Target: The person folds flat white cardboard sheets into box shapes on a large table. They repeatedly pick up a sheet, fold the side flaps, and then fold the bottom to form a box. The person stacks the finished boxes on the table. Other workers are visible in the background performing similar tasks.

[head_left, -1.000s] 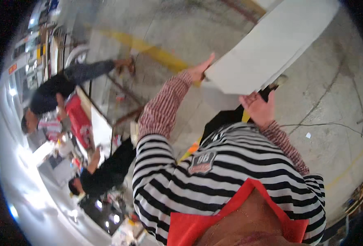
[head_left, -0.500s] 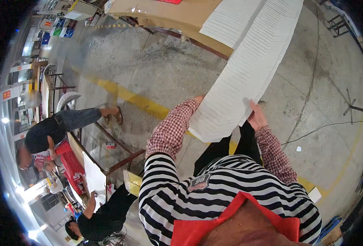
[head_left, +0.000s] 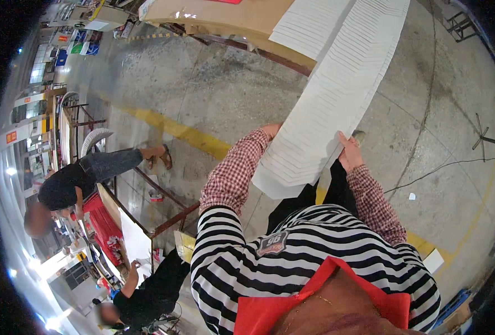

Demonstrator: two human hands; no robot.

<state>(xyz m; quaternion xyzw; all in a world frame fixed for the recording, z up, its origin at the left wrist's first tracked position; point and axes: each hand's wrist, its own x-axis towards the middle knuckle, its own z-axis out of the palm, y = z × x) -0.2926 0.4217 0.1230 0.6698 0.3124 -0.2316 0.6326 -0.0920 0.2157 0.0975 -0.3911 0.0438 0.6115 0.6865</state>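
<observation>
A long fanned stack of white sheets [head_left: 331,95] stretches from in front of my body up to the far tabletop, its overlapping edges forming a row of stepped lines. My left hand [head_left: 271,130] grips its left edge near the close end; most of those fingers are hidden beneath the sheets. On the opposite edge, my right hand [head_left: 350,152] pinches the stack, thumb on top and the other fingers at the side and under it. The near end hangs over my legs, above the floor. Another bunch of white sheets [head_left: 306,28] lies on the table to the left of the far end.
A brown-covered table [head_left: 219,19] stands ahead. To the left, two people work at a table with red material [head_left: 103,223] and a white sheet [head_left: 134,240]. A black cable [head_left: 443,169] crosses the floor at right, near a metal stand [head_left: 484,138].
The stack has shifted slightly left, and its near end has come a little closer to me. Both hands keep their hold. The people at left have moved slightly.
</observation>
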